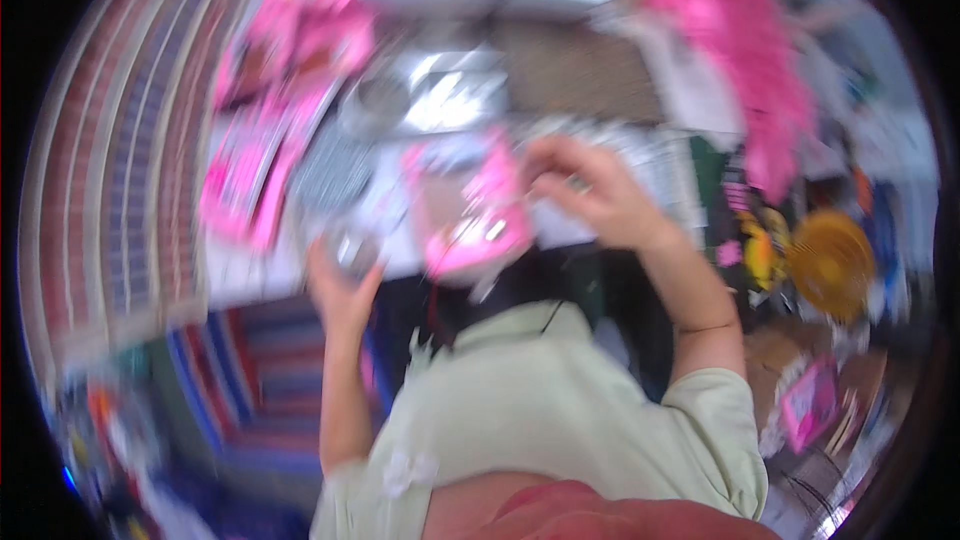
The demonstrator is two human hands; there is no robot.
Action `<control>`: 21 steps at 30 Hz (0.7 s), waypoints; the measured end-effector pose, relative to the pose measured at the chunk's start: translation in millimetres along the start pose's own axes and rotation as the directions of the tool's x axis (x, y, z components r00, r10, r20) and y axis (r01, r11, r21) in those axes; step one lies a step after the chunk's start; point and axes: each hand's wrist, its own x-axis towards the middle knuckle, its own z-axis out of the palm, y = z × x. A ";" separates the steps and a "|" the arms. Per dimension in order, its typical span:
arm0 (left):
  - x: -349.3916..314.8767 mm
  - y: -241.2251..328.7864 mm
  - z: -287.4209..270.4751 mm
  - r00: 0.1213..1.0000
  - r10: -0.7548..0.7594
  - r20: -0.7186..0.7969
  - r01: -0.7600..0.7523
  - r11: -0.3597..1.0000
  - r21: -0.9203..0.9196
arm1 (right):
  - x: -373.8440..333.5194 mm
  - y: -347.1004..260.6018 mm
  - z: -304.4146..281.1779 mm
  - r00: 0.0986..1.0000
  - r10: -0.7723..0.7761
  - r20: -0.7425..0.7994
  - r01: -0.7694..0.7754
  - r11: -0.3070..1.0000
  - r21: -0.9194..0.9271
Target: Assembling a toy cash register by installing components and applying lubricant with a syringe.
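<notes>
The picture is smeared by motion. My left hand (343, 292) is at the table's front edge, thumb and fingers apart around a small round, glassy-looking thing (354, 251). My right hand (588, 188) hovers at the right side of a pink-edged flat package (470, 202), its fingers bent and pinched together. Whatever is between those fingertips is too blurred to make out. Shiny bits lie on the lower part of the pink package. Just beyond my left hand sits a round grey-blue item (332, 170).
Pink flat packs (262, 165) lie at the left of the white table. Silvery trays (450, 90) and a brown panel (580, 70) are farther back. Pink plastic (735, 50) hangs at the far right. A round orange-yellow object (832, 265) stands right of the table.
</notes>
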 end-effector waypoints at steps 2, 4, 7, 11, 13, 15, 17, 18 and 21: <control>-2.2 -10.6 12.8 0.994 -0.080 -0.068 0.061 0.968 -0.242 | -10.5 -49.6 -41.3 0.993 -0.055 -0.102 0.037 0.985 -0.171; -4.4 4.2 10.7 0.990 -0.061 -0.131 0.039 0.986 -0.160 | -23.1 -93.4 -79.4 0.912 -0.331 -0.241 0.177 0.849 -0.497; -6.0 -16.0 4.5 0.986 -0.009 -0.165 -0.020 0.985 -0.172 | -47.6 -168.9 -122.1 0.711 -0.619 -0.335 0.086 0.549 -0.831; 5.4 -53.3 21.5 0.969 0.183 -0.166 -0.204 0.972 -0.114 | -81.1 -260.4 -175.9 0.547 -0.777 -0.313 -0.337 0.139 -0.931; 8.2 -69.9 12.8 0.969 0.160 -0.189 -0.203 0.949 -0.239 | -78.9 -297.6 -201.7 0.498 -0.853 -0.157 -0.412 -0.073 -0.908; 12.4 -66.3 44.7 0.955 0.260 -0.144 -0.272 0.959 -0.077 | -119.7 -358.4 -251.6 0.566 -0.786 -0.247 -0.662 -0.255 -0.704; 12.8 -73.4 17.9 0.936 0.288 -0.204 -0.263 0.954 0.142 | -108.9 -372.3 -290.9 0.481 -0.708 -0.516 -0.846 -0.221 -0.485; 16.8 -65.9 30.6 0.943 0.282 -0.177 -0.268 0.958 0.097 | -106.8 -402.3 -286.0 0.487 -0.692 -0.534 -0.872 -0.343 -0.350; 22.3 -58.3 28.5 0.954 0.258 -0.155 -0.254 0.966 0.050 | -96.3 -429.4 -319.3 0.193 -0.300 -0.934 -0.928 -0.366 -0.074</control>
